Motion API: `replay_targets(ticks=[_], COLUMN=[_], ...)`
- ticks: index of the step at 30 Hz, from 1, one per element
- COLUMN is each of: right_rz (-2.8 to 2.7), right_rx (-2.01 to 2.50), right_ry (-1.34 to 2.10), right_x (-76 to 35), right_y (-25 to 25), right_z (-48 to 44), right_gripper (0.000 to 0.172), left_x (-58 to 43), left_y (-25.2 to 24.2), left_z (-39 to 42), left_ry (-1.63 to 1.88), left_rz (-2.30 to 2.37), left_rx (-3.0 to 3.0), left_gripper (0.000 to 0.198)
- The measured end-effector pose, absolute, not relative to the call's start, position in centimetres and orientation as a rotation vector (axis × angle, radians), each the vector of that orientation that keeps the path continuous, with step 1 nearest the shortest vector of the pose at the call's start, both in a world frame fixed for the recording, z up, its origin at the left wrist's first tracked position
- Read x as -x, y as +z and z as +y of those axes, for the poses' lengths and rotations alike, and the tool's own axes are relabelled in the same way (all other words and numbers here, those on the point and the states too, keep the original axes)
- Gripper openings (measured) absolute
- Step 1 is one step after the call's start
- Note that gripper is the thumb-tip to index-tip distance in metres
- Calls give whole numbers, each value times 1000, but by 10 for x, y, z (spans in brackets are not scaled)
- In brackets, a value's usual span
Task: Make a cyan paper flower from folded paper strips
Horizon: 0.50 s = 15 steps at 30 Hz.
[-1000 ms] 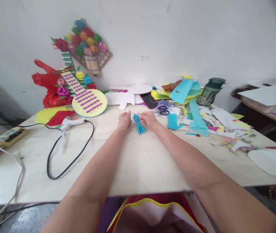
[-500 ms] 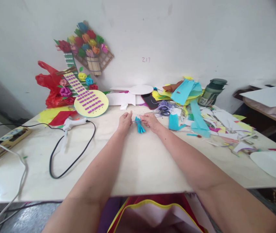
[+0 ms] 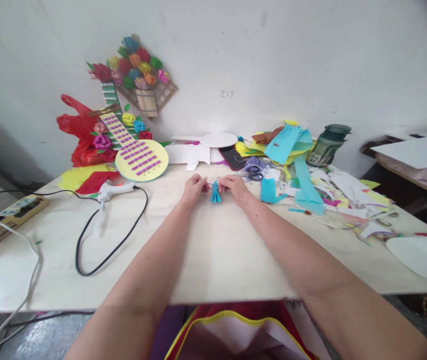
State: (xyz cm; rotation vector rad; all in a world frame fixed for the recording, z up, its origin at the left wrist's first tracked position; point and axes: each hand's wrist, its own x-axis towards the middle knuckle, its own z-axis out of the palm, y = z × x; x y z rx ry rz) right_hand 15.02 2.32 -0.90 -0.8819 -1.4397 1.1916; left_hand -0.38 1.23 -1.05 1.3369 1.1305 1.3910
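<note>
A small piece of pleated blue paper (image 3: 216,195), gathered at its upper part and fanned out below, is between my hands over the middle of the table. My left hand (image 3: 194,190) is closed in a pinch on a thin dark thread (image 3: 210,184) that runs to the gathered part. On the other side, my right hand (image 3: 236,188) pinches close against the paper, apparently on the thread's other end; its fingertips partly hide what they grip.
At left lie a white glue gun (image 3: 115,190) with its black cord and a power strip (image 3: 8,220). A yellow paper guitar (image 3: 141,160) leans at the back. Scissors (image 3: 254,173), purple yarn (image 3: 256,163), blue paper strips (image 3: 305,185), scraps and a green bottle (image 3: 329,145) crowd the right.
My hands have shifted slightly, with the left fingers curled in more. The blue paper has turned so that its fanned end points more straight toward me.
</note>
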Motion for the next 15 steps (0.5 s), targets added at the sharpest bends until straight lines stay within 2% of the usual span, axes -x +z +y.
replay_targets(ticks=[8, 15], right_rz=[-1451, -1530], right_rx=[873, 929], right_ry=[1264, 1232], right_x=[-148, -148], right_y=[-7, -9], right_z=[20, 20], right_gripper=[29, 27], left_x=[4, 6], left_y=[-14, -13], left_z=[15, 15], left_ry=[1402, 1504], left_rz=[1195, 1077], left_rx=[-1294, -1190], left_gripper=[20, 25])
